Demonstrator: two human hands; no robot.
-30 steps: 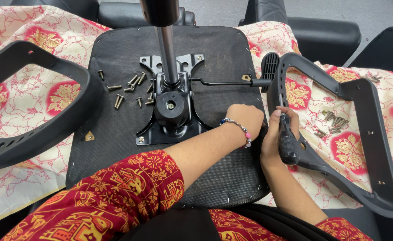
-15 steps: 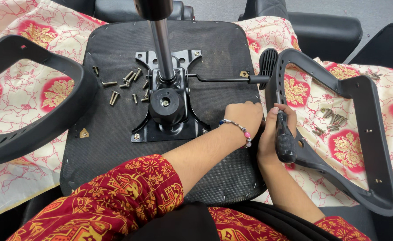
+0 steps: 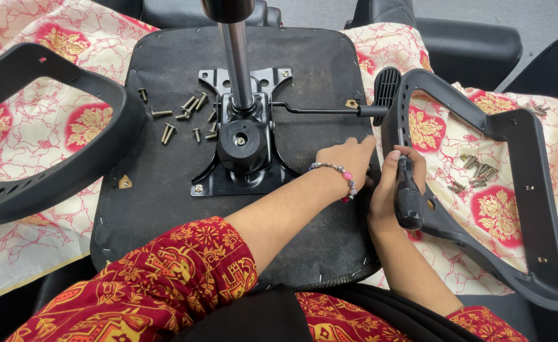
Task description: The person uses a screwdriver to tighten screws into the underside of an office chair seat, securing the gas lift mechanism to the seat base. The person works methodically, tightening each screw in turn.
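Fingers of the right hand (image 3: 398, 183) clench a black screwdriver (image 3: 408, 201) upright at the armrest (image 3: 481, 190) bracket, while the left hand (image 3: 348, 158), fingers loose, steadies that joint against the seat underside (image 3: 165, 177).

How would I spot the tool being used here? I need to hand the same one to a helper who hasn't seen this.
Start at the upturned black chair seat in the middle, then go to its right edge, where a black armrest frame meets it. There the right hand grips a screwdriver upright. Its thick, ribbed black handle sets it apart from the loose brass-coloured screws on the seat.
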